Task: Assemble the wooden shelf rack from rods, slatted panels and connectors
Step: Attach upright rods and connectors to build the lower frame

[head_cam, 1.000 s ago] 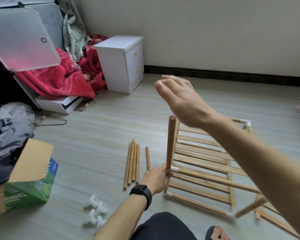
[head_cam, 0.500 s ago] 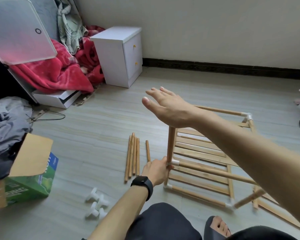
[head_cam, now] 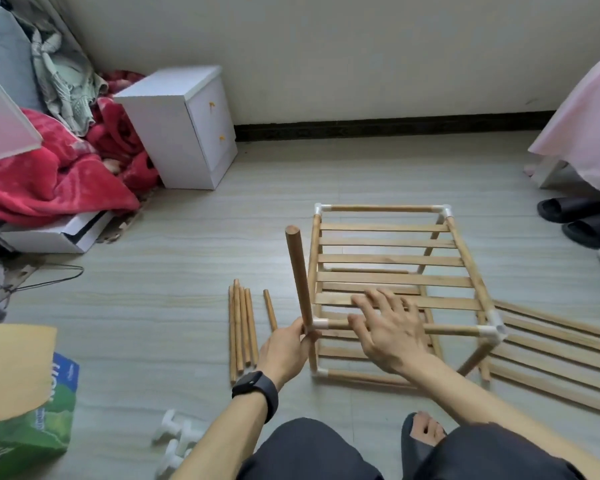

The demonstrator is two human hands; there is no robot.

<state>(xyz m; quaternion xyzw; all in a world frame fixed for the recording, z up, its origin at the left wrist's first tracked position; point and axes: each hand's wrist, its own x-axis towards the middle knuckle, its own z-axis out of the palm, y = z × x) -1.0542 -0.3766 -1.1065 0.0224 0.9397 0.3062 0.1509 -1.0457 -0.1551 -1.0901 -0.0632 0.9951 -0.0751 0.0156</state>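
There are five loose light-wood rods (four bunched, one apart), one upright wooden rod, at least two slatted wooden panels, five fitted white plastic corner connectors in sight, and loose white connectors too blurred to count.

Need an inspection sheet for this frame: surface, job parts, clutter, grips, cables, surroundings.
Surface: pale grey plank floor; the person sits on it.
Job's things: part-built wooden rack frame with white corner connectors, slatted panel inside it; upright wooden rod at its front left corner; loose wooden rods beside it; spare slatted panel flat at right; loose white plastic connectors by the left forearm.
Clutter: green and blue cardboard box, red blanket, black slippers.
Grips: left hand grips the upright wooden rod near its base; right hand open, fingers spread over the frame's front rail, contact unclear.
Cables: thin black wire loop on the floor at left, perhaps a hanger.
Surroundings: white two-drawer cabinet, pale wall with dark skirting, pink cloth at right.
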